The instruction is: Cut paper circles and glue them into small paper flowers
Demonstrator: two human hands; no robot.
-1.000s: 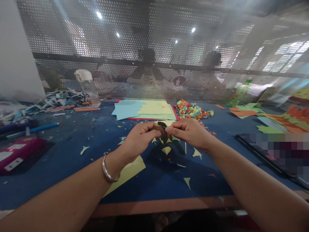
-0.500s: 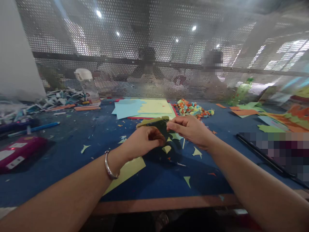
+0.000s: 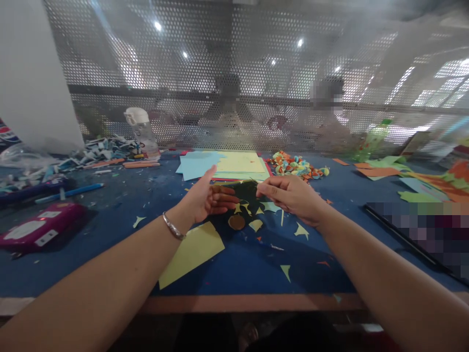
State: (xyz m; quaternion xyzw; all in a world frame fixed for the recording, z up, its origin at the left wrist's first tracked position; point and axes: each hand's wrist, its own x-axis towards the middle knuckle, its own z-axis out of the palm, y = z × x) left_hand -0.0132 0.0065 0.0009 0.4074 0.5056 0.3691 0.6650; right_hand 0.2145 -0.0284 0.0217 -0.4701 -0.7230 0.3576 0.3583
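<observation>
My left hand (image 3: 208, 198), with a silver bangle at the wrist, is open. Its thumb points up and its fingers stretch toward the right hand. Facing it, my right hand (image 3: 287, 194) has thumb and forefinger pinched together; what lies between them is too small to make out. Just below the left fingertips, a round olive-brown piece (image 3: 236, 222) shows against the dark shadow. Pale yellow-green paper scraps (image 3: 255, 225) lie around it. A yellow paper sheet (image 3: 194, 254) rests on the table under the left forearm.
Behind the hands lie blue sheets (image 3: 198, 165) and yellow sheets (image 3: 240, 161), with a heap of small colourful folded pieces (image 3: 296, 165) alongside. A magenta device (image 3: 42, 225) and a bottle (image 3: 143, 132) stand left. A tablet-like dark edge (image 3: 399, 237) is at right, before a perforated screen (image 3: 256, 112).
My left hand has opened and moved left, away from the right hand. The olive paper at its fingers is no longer there, and a round olive-brown piece now shows below. The view has shifted slightly.
</observation>
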